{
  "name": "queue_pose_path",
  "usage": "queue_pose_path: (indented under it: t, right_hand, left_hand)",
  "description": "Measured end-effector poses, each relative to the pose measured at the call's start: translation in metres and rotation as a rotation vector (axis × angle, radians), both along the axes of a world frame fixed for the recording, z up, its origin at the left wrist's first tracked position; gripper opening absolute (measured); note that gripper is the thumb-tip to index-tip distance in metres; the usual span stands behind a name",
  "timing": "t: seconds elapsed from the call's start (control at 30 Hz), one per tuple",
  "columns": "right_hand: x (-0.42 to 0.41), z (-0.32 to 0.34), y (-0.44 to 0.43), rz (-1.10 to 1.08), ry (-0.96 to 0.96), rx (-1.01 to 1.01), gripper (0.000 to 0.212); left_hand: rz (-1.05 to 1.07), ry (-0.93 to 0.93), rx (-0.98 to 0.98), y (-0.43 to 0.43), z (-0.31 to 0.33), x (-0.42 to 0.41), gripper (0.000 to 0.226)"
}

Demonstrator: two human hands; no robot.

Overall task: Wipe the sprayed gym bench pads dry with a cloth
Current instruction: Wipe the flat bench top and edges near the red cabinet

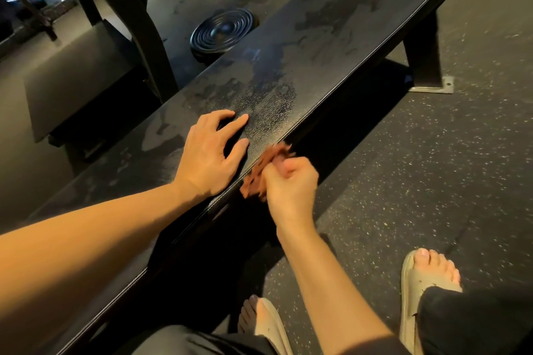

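Brown cloth [255, 180], probably soft and light, bunched in my right hand [291, 181] at the pad [331, 46] edge. Left hand [210, 153] spread flat on top.

Black bench pad [331, 46], rust-brown cloth [261, 168], speckled blk floor [432, 181].

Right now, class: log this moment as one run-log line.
left hand: rests on pad | right hand: grips cloth at pad edge | pad: wet patches visible

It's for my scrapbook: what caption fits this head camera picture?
Left hand rests on the damp bench pad; right hand grips a brown cloth at its edge.
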State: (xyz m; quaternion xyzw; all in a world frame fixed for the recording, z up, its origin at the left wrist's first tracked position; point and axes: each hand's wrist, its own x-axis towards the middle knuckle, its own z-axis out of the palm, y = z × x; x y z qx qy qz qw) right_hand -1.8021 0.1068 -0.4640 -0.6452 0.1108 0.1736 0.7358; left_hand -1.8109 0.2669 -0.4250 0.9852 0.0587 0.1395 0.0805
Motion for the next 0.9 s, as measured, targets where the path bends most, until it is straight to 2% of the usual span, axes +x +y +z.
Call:
queue_pose_path:
  t: [0.1, 0.17, 0.23, 0.33, 0.53, 0.6, 0.67, 0.73, 0.9]
  right_hand:
    - [-0.012, -0.003, -0.007, 0.110, 0.074, -0.003, 0.011]
    - [0.002, 0.004, -0.013, -0.022, 0.026, 0.005, 0.009]
    - [0.018, 0.012, -0.016, -0.192, -0.102, -0.023, 0.010]
    - [0.014, 0.020, -0.011, -0.221, -0.200, -0.007, 0.017]
    - [-0.006, 0.013, -0.022, 0.136, 0.030, 0.037, 0.008]
    - [0.003, 0.022, -0.032, 0.147, 0.035, 0.044, 0.008]
    - [0.013, 0.029, -0.043, 0.145, 0.060, 0.122, 0.015]
    - [0.018, 0.031, -0.052, 0.202, 0.031, 0.090, 0.021]
    - [0.007, 0.021, -0.055, 0.503, -0.252, -0.264, 0.023]
  left_hand:
    - [0.005, 0.018, 0.000, -0.001, 0.000, 0.000, 0.050]
    - [0.008, 0.017, 0.003, -0.001, 0.001, 0.000, 0.050]
    - [0.005, 0.013, 0.003, 0.000, 0.000, 0.000, 0.050]
    - [0.005, 0.010, 0.003, -0.001, -0.001, 0.000, 0.050]
    - [0.007, 0.006, -0.001, -0.001, 0.000, 0.001, 0.050]
    - [0.006, 0.010, 0.006, -0.002, 0.001, 0.002, 0.050]
    - [0.009, 0.015, 0.022, -0.002, 0.001, 0.003, 0.049]
    - [0.024, 0.024, 0.023, -0.001, 0.001, 0.001, 0.049]
    - [0.019, 0.007, 0.011, -0.002, 0.003, 0.001, 0.051]
